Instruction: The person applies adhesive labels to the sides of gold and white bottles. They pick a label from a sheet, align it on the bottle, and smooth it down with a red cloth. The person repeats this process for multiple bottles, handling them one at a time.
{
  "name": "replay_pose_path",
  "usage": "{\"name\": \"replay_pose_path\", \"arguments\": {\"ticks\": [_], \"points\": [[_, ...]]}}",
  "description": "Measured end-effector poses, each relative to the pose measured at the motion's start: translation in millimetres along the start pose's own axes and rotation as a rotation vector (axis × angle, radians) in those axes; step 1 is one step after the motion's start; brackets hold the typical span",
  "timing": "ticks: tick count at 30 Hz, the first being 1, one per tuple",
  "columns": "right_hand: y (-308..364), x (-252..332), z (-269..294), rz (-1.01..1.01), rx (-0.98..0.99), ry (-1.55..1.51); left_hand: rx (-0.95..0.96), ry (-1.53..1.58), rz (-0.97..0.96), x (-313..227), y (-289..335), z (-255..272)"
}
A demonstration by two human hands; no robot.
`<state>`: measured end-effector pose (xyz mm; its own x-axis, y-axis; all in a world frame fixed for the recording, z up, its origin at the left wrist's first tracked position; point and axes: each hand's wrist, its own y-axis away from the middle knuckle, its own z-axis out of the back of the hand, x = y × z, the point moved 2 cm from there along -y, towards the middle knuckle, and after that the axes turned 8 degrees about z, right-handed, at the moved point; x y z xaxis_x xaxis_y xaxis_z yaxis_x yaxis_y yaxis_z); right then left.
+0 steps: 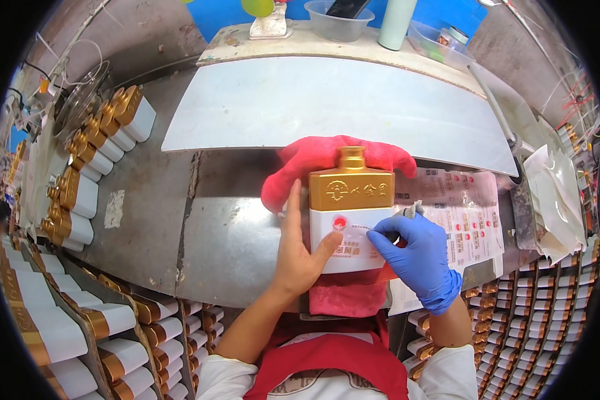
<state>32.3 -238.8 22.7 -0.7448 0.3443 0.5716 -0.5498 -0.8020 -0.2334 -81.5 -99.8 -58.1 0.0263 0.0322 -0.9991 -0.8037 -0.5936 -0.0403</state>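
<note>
Centre of the frame: one bare left hand (303, 257), one right hand (417, 250) in one blue glove (440, 283), and one bottle (351, 193). Top of the frame: one white board (333, 100), one tall flask (397, 23), one phone (348, 7). Lower left, many bottles (107, 317); lower right, many more bottles (499, 337): too crowded to count.

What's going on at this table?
A person is working on a gold-and-white bottle lying on a pink cloth, its neck pointing away from them. The bare left hand rests along its left side; the blue-gloved right hand has its fingers at the printed white front. A printed sheet lies to the right, and similar bottles line the grey table's left side.
</note>
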Motion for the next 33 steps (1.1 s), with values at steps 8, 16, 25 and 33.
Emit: {"name": "replay_pose_path", "arguments": {"ticks": [8,16,25,33], "points": [[2,-5,3,-0.04,0.03,-0.052,0.03,-0.215,-0.069,4,8,-1],[6,-18,-2,-0.11,-0.037,-0.179,-0.048,-0.422,-0.148,-7,1,-4],[8,-19,0,-0.151,0.015,-0.257,-0.098,-0.577,-0.165,-22,-2,-8],[11,-19,-6,-0.121,-0.068,-0.2,-0.154,-0.606,-0.188,-23,-9,-9]]}}
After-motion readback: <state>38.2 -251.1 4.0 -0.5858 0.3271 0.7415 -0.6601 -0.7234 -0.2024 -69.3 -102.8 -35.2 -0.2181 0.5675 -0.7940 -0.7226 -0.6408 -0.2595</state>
